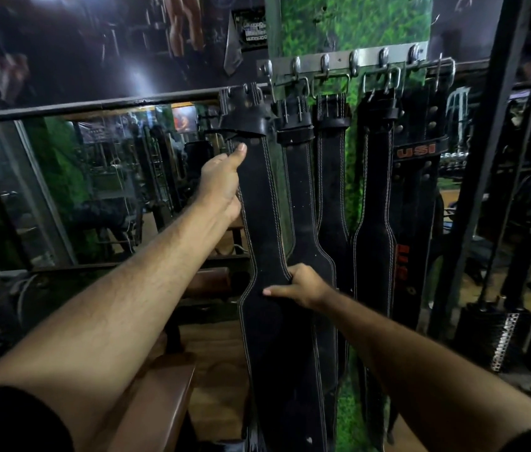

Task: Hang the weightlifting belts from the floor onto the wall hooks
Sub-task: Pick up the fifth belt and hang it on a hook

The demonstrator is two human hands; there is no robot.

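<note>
Belt (265, 203) hangs gripped by left hand (221, 181) above, right hand (303, 285) below.

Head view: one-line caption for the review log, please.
Both hands, left hand high and right hand low, grip the leftmost belt hanging from the hook rail.

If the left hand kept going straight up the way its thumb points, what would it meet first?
Probably the black leather keeper loop and folded buckle end of the leftmost black stitched leather belt that the left hand grips, just above the thumb; depth is unclear.
</note>
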